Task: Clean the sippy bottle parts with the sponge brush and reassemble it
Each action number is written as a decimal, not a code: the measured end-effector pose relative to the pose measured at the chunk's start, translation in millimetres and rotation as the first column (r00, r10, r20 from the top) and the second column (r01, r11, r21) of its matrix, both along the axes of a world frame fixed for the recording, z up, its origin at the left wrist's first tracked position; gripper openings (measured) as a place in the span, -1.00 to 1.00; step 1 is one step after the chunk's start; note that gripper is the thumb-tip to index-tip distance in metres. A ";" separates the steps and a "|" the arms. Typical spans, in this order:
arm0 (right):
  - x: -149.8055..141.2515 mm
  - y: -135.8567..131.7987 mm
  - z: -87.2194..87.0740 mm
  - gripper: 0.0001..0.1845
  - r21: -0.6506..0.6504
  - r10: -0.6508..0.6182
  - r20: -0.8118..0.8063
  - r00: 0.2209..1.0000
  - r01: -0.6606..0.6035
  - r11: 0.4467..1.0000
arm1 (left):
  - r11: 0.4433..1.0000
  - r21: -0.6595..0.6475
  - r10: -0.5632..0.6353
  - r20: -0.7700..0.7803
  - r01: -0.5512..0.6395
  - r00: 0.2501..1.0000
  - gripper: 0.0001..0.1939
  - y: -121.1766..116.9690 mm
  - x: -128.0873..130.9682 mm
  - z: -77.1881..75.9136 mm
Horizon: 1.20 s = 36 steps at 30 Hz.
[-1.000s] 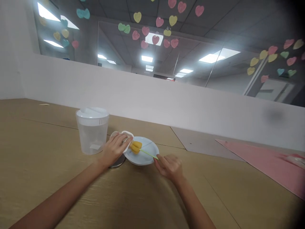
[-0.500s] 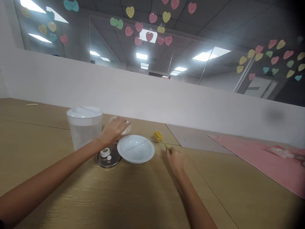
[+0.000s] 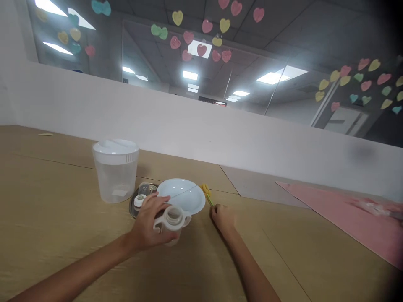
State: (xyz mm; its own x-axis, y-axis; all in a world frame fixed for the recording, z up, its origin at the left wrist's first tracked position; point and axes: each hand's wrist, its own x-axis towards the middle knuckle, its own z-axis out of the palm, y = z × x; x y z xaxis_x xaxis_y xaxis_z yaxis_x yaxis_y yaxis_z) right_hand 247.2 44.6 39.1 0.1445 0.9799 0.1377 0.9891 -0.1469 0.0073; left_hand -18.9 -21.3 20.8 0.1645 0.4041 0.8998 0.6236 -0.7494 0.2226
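Observation:
My left hand (image 3: 150, 226) is wrapped round a clear baby bottle (image 3: 173, 222) with a white collar and two side handles. Its open mouth faces up toward me, and it is held in front of the bowl's near edge. My right hand (image 3: 223, 216) grips the green handle of a bottle brush (image 3: 206, 191) with a yellow head, to the right of the white bowl (image 3: 195, 201). Behind my left hand lies a round metal tray (image 3: 133, 205), partly hidden. On it are a clear dome-shaped cap (image 3: 144, 188) and a white ring (image 3: 139, 200).
A translucent bucket (image 3: 116, 180) with a white lid stands left of the tray. A pink mat (image 3: 343, 218) covers the right side of the table, with a crumpled clear-and-red item (image 3: 374, 206) on it. A white wall (image 3: 189, 130) runs along the back.
My left hand has come from above the tray toward me, with the baby bottle now plainly visible in it. My right hand and the brush have shifted slightly left and lower.

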 end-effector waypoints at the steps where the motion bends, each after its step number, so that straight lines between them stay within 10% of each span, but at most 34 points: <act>1: -0.1 0.4 -0.2 -0.63 -0.004 0.001 0.005 1.000 -0.001 1.000 | 1.000 0.008 -0.019 -0.040 0.019 0.999 -0.27 0.3 2.4 -4.9; 17: -5.2 0.9 -2.1 -0.66 -0.003 0.031 -0.020 0.999 -0.031 1.000 | 0.990 -0.123 -0.095 -0.180 0.074 0.979 -0.33 15.5 -1.6 -11.0; 21: -6.6 0.1 3.1 -0.68 0.219 0.075 -0.100 0.992 -0.052 0.974 | 0.979 -0.199 0.047 0.012 -0.044 0.999 -0.58 25.9 -26.6 -1.7; 26: -26.5 4.3 23.1 -0.66 0.545 0.346 -0.173 0.922 -0.203 0.814 | 0.932 -0.311 0.182 -0.035 -0.184 0.983 -0.67 53.6 -62.9 -3.6; 36: -100.0 43.7 45.2 -0.69 0.103 0.387 -0.139 0.912 -0.375 0.921 | 0.868 -0.410 0.099 -0.408 -0.279 0.907 -0.61 68.3 -73.5 -23.6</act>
